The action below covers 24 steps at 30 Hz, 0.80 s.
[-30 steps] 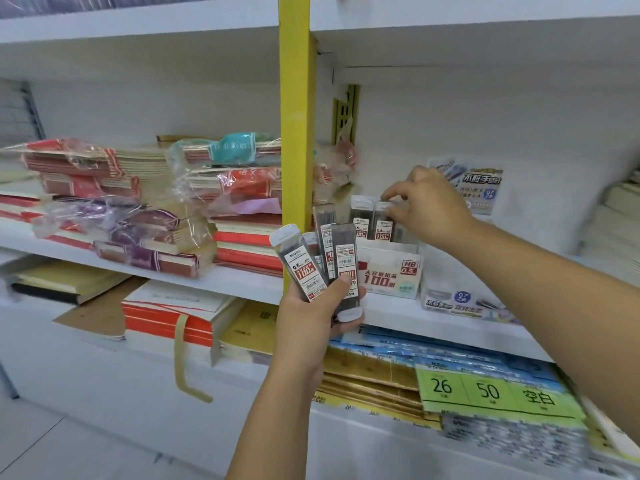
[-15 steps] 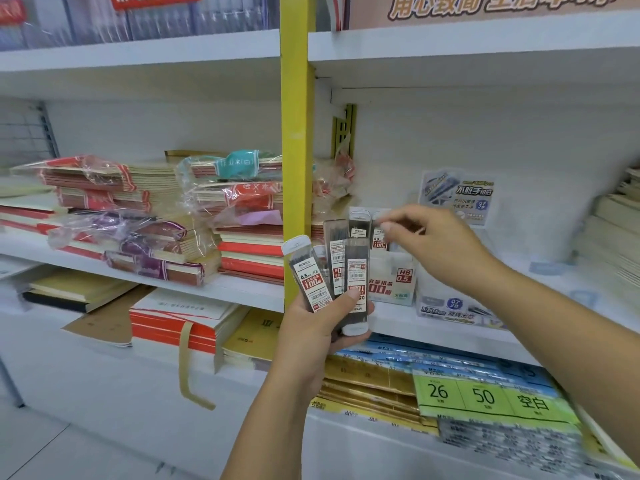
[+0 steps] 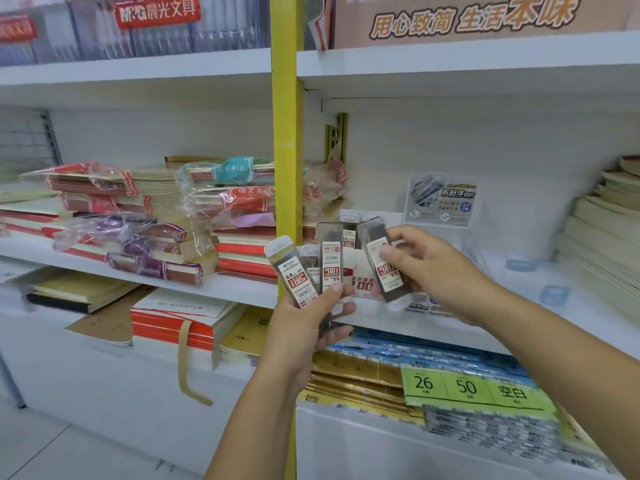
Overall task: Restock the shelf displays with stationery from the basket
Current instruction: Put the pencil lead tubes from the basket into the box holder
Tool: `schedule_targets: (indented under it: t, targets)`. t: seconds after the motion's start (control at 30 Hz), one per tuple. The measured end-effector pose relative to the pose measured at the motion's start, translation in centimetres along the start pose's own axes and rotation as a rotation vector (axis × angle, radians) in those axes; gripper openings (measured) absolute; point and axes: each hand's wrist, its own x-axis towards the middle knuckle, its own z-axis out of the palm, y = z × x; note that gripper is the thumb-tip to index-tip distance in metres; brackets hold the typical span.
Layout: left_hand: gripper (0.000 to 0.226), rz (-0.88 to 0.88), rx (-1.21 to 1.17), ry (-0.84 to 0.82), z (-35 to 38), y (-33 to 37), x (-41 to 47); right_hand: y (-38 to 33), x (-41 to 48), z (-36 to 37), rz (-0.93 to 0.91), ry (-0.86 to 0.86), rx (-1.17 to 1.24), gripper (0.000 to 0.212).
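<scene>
At frame centre the left hand (image 3: 304, 327) keeps its fingers clamped round a fan of lead refill cases (image 3: 296, 271). Just right of them, the right hand (image 3: 436, 271) pinches a single case (image 3: 381, 261) between thumb and fingers, before the white shelf (image 3: 526, 282)

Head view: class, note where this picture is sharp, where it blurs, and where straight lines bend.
In the head view, the lead cases in the left hand read sharply; the case in the right hand is slightly smeared; the packets at lower right blur heavily; the shelf edges slant and bow; light is even.
</scene>
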Motion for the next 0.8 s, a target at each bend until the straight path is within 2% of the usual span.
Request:
schedule_targets:
  t: [0.13, 0.23, 0.37, 0.43, 0.5, 0.63, 0.7, 0.8]
  targets:
    - [0.047, 0.033, -0.006, -0.004, 0.5, 0.3, -0.3, 0.6, -0.9, 0.3, 0.020, -0.117, -0.223, 0.024]
    - [0.044, 0.039, -0.005, 0.037, 0.8, 0.3, -0.5, 1.0, -1.0, 0.4, 0.018, -0.145, -0.291, 0.024]
    - [0.027, 0.031, -0.028, 0.116, 0.3, 0.1, -0.3, 1.5, -1.2, -0.5, 0.095, -0.110, -0.037, 0.027]
    - [0.026, 0.017, -0.021, 0.125, -0.2, 0.0, -0.2, 1.7, -1.1, -0.9, 0.141, -0.054, 0.207, 0.027]
    - [0.027, -0.010, 0.018, 0.090, -0.6, -0.3, 0.0, 1.9, -0.9, -1.0, 0.109, 0.043, 0.272, 0.023]
    - [0.026, -0.053, 0.091, 0.049, -0.9, -0.7, 0.2, 1.0, 1.1, -1.5, -0.098, 0.382, -0.113, 0.024]
    - [0.025, -0.064, 0.086, 0.053, -1.3, -0.7, 0.5, 0.2, 2.7, -1.9, -0.241, 0.450, -0.188, 0.029]
    - [0.022, -0.070, 0.064, 0.066, -1.9, -0.8, 0.8, -0.4, 5.1, -2.3, -0.357, 0.452, -0.474, 0.031]
